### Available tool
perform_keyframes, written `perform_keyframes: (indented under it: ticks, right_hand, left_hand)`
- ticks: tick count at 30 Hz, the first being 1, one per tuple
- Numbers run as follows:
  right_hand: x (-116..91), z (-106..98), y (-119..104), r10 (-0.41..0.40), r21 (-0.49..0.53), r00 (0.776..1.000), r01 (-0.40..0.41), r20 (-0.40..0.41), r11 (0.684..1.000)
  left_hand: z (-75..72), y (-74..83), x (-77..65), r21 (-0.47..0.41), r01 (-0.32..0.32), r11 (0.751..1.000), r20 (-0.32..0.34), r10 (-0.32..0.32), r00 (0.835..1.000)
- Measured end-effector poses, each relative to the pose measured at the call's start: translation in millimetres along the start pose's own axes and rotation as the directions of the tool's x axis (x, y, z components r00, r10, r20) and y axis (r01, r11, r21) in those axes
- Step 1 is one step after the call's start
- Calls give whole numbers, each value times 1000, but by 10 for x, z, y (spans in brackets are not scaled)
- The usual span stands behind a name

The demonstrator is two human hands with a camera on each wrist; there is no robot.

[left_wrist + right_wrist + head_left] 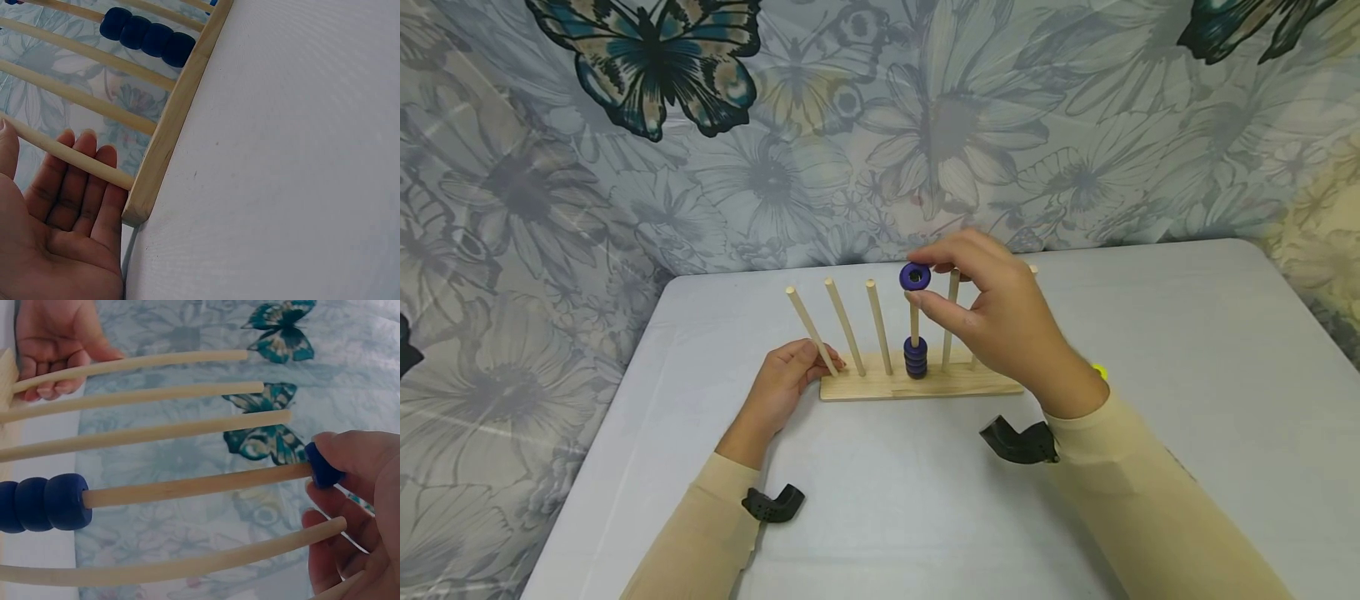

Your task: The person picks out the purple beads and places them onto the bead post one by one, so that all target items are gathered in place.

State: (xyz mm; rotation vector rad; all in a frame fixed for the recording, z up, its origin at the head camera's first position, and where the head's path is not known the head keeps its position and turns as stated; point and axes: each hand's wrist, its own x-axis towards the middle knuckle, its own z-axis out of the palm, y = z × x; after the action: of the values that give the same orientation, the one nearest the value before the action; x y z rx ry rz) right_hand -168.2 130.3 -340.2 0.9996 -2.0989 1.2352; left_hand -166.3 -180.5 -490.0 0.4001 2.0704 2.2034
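Observation:
A wooden peg stand has a long flat base [857, 388] with a row of upright pegs. My right hand [1003, 304] pinches a dark blue bead [322, 467] between thumb and fingers, at the top end of a middle peg [200, 486]. Lower on that same peg, several blue beads [916, 358] are stacked against the base. At the stand's left end, my left hand [786, 379] holds the leftmost peg [75, 157] near its foot. Its thumb lies on one side and the fingers pass behind.
The stand is on a white-covered table [887, 500]. Behind it rises a wall covering [820, 192] printed with flowers and butterflies. Bare pegs [880, 329] stand left of the beaded one, and another peg [951, 317] is close beside the right hand.

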Motion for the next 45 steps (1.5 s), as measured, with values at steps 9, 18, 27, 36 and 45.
perform_keyframes:
  ticks: [9,18,27,36,45]
  right_hand:
    - [0,3,2,10,-21,1000,-10,-1,1000]
    - [13,0,-21,43,-55,999,-42,13,998]
    - [9,-10,-12,48,-74,998,-46,28,996]
    - [6,-14,-6,57,-43,998,-55,33,998]
    - [-26,-86,-24,112,93,992,-117,60,989]
  left_hand:
    - [-5,-6,-4,4,-5,1000,3,5,1000]
    - [-10,-2,1,4,-5,1000,5,5,1000]
    - [-8,-3,6,5,1,1000,3,-1,1000]
    - [-14,-12,3,-2,-7,1000,4,7,1000]
    - [-15,-15,-2,-1,-2,1000,1,2,1000]
